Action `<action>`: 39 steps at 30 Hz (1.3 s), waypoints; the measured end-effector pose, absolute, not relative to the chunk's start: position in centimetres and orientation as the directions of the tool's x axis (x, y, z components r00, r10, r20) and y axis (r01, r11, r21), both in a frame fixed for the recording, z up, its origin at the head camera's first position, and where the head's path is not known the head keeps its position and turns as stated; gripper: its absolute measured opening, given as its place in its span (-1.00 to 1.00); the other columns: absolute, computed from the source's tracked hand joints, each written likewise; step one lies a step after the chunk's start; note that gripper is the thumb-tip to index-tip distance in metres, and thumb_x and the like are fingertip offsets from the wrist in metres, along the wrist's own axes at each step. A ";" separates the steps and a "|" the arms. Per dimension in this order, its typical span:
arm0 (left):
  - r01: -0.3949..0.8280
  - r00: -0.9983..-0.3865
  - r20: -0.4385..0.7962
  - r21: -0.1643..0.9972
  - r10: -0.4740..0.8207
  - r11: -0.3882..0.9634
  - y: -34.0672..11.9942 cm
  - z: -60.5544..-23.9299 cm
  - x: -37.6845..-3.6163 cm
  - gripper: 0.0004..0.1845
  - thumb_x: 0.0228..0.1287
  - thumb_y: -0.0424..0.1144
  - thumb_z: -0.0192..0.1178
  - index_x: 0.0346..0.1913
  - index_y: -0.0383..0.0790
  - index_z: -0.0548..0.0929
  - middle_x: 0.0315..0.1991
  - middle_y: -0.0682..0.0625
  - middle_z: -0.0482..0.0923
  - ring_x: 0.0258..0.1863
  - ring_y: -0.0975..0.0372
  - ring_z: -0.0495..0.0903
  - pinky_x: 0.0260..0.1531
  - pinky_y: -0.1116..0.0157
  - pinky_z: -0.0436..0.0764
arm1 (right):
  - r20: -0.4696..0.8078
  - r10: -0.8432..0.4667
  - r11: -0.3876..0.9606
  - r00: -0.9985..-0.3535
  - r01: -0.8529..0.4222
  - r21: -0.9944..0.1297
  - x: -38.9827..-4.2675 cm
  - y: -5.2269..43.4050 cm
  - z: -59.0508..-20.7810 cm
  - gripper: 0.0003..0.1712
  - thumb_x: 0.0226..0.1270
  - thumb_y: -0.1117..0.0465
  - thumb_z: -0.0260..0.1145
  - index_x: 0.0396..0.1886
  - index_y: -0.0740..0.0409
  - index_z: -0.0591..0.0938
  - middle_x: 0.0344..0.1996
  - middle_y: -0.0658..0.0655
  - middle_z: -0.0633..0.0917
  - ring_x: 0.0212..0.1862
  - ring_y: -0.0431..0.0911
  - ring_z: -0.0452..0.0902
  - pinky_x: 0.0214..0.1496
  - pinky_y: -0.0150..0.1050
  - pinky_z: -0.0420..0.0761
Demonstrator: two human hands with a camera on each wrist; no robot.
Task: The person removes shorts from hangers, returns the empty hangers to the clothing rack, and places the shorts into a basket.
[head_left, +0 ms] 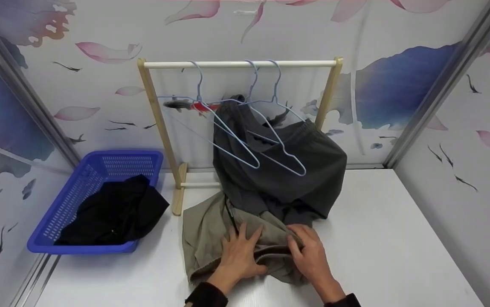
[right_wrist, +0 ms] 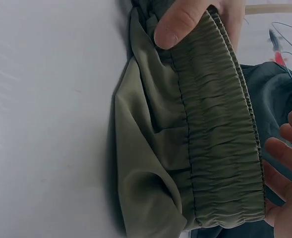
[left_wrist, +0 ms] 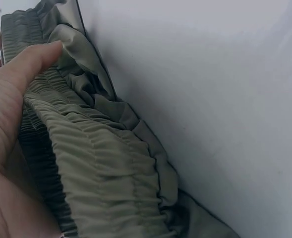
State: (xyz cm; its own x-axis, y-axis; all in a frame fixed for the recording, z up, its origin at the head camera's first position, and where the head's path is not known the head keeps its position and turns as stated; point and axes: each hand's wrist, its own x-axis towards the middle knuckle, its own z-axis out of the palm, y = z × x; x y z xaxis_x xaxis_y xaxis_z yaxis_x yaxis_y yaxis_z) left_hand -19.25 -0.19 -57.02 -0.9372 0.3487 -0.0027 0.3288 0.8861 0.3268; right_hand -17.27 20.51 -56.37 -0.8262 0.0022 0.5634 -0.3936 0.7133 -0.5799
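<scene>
1. On your far left sits the blue basket with a black cloth still lying in it.
2. Next comes the wooden rack. Three blue hangers hang on its bar, and the dark grey shorts already hang there.
3. The green shorts lie flat on the white worktop, just in front of the rack. They are not on a hanger yet.
4. Your left hand presses on the stretchy waistband, fingers spread, thumb at the band's edge.
5. Your right hand pinches the same waistband, thumb on top and fingers curled under.
6. So I think one pair is hung up, and the green pair and the black cloth are left.
</scene>
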 end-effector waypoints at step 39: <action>0.258 -0.966 0.036 0.200 0.256 0.945 -0.3 -57.2 -20.1 -0.42 0.07 -0.37 0.48 0.21 -0.07 0.63 0.25 -0.32 0.49 -0.02 -0.24 0.57 -0.27 -0.13 0.66 | 0.587 -0.051 0.696 -0.808 -0.450 -0.559 -16.8 19.1 -57.0 -0.75 0.31 0.42 0.42 -0.04 0.18 0.76 -0.07 0.07 0.74 -0.01 -0.03 0.64 0.00 -0.02 0.63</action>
